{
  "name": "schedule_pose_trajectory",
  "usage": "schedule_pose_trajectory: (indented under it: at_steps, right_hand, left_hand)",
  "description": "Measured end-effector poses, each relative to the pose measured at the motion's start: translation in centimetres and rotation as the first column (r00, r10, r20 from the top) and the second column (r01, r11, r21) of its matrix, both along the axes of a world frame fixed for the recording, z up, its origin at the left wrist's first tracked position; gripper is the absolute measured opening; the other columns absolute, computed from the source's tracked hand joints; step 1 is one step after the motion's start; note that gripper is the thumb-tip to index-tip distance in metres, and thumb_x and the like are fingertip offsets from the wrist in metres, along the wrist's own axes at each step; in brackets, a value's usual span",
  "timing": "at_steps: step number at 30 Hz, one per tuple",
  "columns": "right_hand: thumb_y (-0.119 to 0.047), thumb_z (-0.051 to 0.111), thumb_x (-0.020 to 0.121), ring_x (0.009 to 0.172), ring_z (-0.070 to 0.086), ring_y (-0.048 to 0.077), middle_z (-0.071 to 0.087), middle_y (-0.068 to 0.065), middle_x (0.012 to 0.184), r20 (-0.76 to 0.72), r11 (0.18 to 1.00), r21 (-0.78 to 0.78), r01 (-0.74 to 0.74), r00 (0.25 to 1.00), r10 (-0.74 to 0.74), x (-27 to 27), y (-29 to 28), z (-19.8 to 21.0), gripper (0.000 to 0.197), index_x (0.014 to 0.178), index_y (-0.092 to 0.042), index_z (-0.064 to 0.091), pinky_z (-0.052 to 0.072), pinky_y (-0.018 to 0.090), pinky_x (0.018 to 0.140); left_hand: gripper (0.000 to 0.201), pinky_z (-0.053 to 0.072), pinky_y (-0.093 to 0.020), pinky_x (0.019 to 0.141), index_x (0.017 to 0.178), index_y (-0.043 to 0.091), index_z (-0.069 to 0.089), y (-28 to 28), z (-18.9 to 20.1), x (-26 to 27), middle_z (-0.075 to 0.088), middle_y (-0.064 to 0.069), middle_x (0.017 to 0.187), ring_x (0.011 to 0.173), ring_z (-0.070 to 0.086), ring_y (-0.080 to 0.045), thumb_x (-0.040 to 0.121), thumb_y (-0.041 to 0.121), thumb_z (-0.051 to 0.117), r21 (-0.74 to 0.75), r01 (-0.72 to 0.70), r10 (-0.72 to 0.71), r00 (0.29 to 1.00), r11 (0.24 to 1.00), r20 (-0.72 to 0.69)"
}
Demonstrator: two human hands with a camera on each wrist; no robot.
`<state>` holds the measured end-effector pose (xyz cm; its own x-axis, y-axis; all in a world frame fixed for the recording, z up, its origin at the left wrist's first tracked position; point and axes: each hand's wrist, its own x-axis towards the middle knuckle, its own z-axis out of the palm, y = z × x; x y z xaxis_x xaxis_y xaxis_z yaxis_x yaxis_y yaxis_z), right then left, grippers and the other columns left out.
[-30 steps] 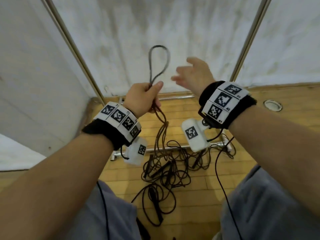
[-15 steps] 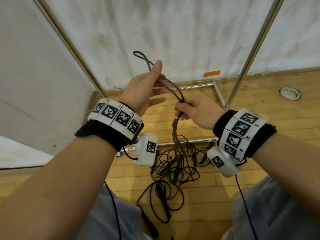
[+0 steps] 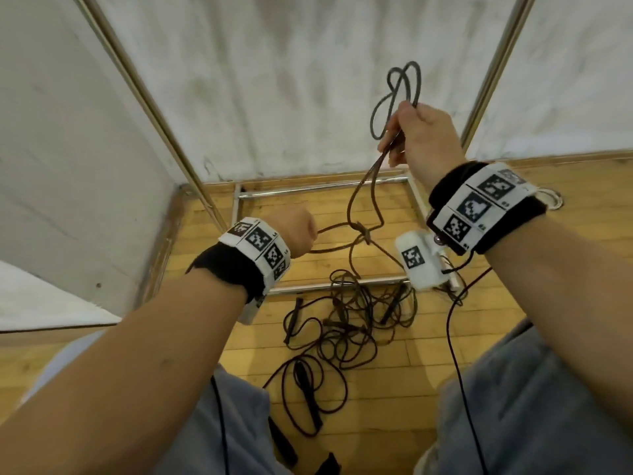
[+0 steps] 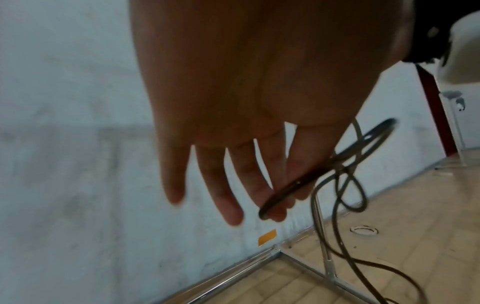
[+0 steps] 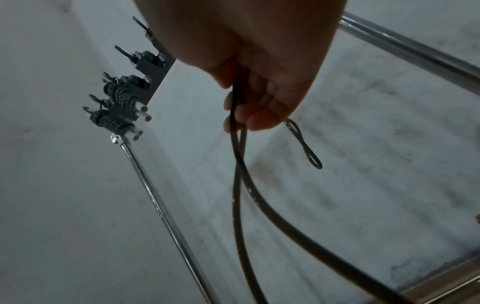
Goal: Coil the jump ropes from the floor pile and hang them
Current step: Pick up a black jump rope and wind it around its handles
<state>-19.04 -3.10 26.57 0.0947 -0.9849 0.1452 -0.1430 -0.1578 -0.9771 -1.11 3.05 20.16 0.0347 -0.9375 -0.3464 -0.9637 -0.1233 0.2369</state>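
My right hand (image 3: 416, 132) is raised at upper right and grips a dark jump rope (image 3: 363, 197). Two small loops of rope (image 3: 400, 90) stick up above its fist, and the strands hang down below it (image 5: 239, 185). Lower and to the left, my left hand (image 3: 298, 233) holds a loop of the same rope across its fingers (image 4: 275, 195). That loop runs right to a knot-like crossing (image 3: 363, 233). The rest of the rope drops into the tangled pile of ropes and black handles (image 3: 342, 327) on the wooden floor.
A chrome rack frame (image 3: 322, 188) stands on the floor against the white wall, with slanted poles (image 3: 147, 97) on both sides. A hook bar (image 5: 153, 67) carries coiled ropes with white handles (image 5: 116, 121). A round floor fitting (image 4: 363, 230) lies at the right. My knees are at the bottom.
The hands were together on the rope at the centre. Now my right hand has gone up and right with the loops, and my left hand has dropped to the lower left, drawing a strand out.
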Motion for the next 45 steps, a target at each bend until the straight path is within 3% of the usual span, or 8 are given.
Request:
schedule_pose_trajectory:
  at_steps: [4,8,12,19,29,34,39,45]
  right_hand:
    - [-0.021,0.038,0.101,0.051,0.053,0.017,0.065,0.006,0.069,-0.051,0.994,0.022,-0.107,0.993,0.108,0.2,1.3,-0.2,0.032,0.076,-0.011,0.054,0.049,0.026,0.054]
    - [-0.018,0.041,0.1,0.057,0.057,0.02,0.068,0.011,0.076,0.11,0.978,0.038,-0.206,0.973,0.201,1.1,2.8,0.4,0.029,0.078,-0.008,0.056,0.054,0.032,0.061]
    - [-0.018,0.041,0.1,0.064,0.059,0.02,0.069,0.013,0.083,0.323,0.98,0.018,-0.2,0.928,0.184,0.7,2.7,1.7,0.027,0.083,-0.006,0.057,0.054,0.03,0.065]
    - [-0.024,0.039,0.101,0.063,0.06,0.017,0.068,0.011,0.083,0.559,0.982,0.142,-0.121,0.829,0.021,-1.7,-0.3,1.9,0.027,0.085,-0.009,0.055,0.055,0.029,0.068]
    - [-0.025,0.039,0.101,0.065,0.062,0.017,0.071,0.01,0.088,0.587,0.941,0.149,-0.304,0.793,0.164,0.2,0.0,1.2,0.028,0.091,-0.006,0.057,0.054,0.027,0.065]
    - [-0.04,0.054,0.093,0.091,0.066,0.014,0.067,0.001,0.109,0.176,0.96,0.169,-0.225,0.965,0.195,-0.2,0.0,-0.4,0.025,0.101,-0.019,0.062,0.051,0.033,0.085]
    - [-0.028,0.067,0.085,0.07,0.064,0.0,0.071,-0.013,0.076,-0.279,0.894,0.151,-0.421,0.85,0.447,-0.3,0.7,-2.5,0.016,0.097,-0.019,0.072,0.044,0.007,0.063]
    - [-0.034,0.063,0.087,0.066,0.062,0.006,0.073,-0.005,0.078,-0.441,0.887,0.213,-0.409,0.77,0.461,0.2,0.4,-3.1,0.015,0.089,-0.022,0.071,0.046,0.026,0.066]
  left_hand:
    - [0.048,0.043,-0.027,0.088,0.131,0.026,0.052,-0.2,1.6,-0.5,0.055,0.014,0.115,0.111,0.052,-0.011,0.085,0.016,0.061,-0.22,-0.082,0.008,0.948,0.972,-0.318]
    - [0.058,0.048,-0.028,0.09,0.126,0.019,0.051,0.5,3.2,-2.8,0.064,0.002,0.114,0.111,0.059,-0.015,0.073,0.019,0.076,-0.157,-0.044,-0.092,0.646,0.987,-0.758]
    - [0.019,0.049,-0.029,0.078,0.088,0.029,0.06,0.2,3.3,-3.0,0.065,0.009,0.085,0.08,0.061,-0.003,0.079,0.02,0.074,-0.26,-0.089,-0.117,0.721,0.962,-0.683]
    - [0.054,0.035,-0.016,0.07,0.13,0.031,0.052,0.2,0.1,-2.2,0.059,0.01,0.122,0.106,0.054,-0.01,0.08,0.043,0.071,-0.034,0.052,-0.059,0.974,0.998,-0.22]
    - [0.011,0.049,-0.025,0.081,0.08,0.034,0.066,-1.5,1.3,-4.7,0.07,0.007,0.089,0.089,0.064,-0.011,0.09,0.035,0.062,-0.264,-0.132,-0.066,0.775,0.956,-0.629]
    - [0.013,0.044,-0.009,0.066,0.086,0.024,0.07,-2.3,1.6,-4.0,0.067,0.015,0.08,0.079,0.062,0.001,0.091,0.032,0.062,-0.317,-0.236,-0.043,0.737,0.919,-0.674]
    - [0.016,0.049,-0.011,0.062,0.086,0.008,0.073,-2.5,2.6,-2.7,0.069,0.006,0.071,0.066,0.065,0.001,0.087,0.023,0.067,-0.327,-0.38,-0.046,0.589,0.865,-0.807]
    - [0.022,0.045,-0.011,0.06,0.082,0.009,0.073,-2.7,2.4,-2.0,0.067,0.007,0.069,0.064,0.06,0.0,0.088,0.03,0.066,-0.361,-0.39,0.001,0.68,0.847,-0.733]
